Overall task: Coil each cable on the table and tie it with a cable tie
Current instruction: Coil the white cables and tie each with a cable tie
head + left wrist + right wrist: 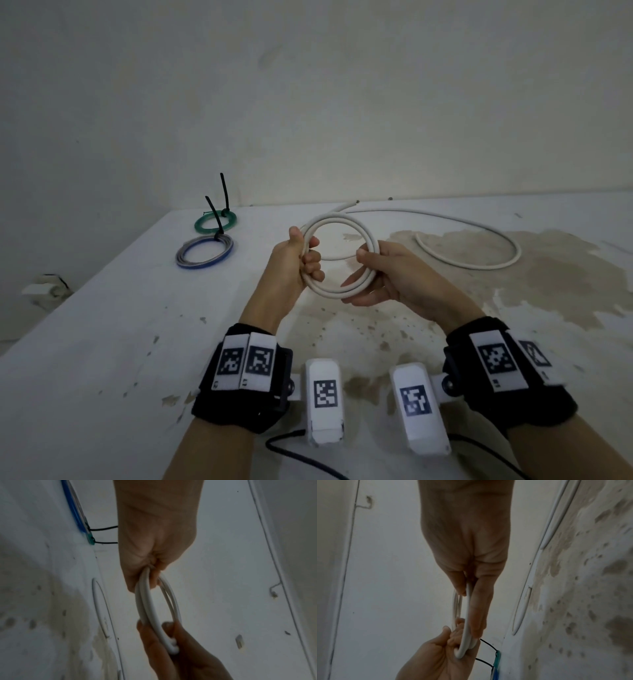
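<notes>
Gripping white cable (342,255) coil: left hand (294,263) fist-wrapped, right hand (387,277) pinching.

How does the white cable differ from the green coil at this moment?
The white cable is held off the table by the left hand and right hand; the green coil lies flat on the table. The white cable is only partly coiled, its tail trailing across the table, with no tie; the green coil is fully wound and bound by a black cable tie. Both form round loops.
</notes>
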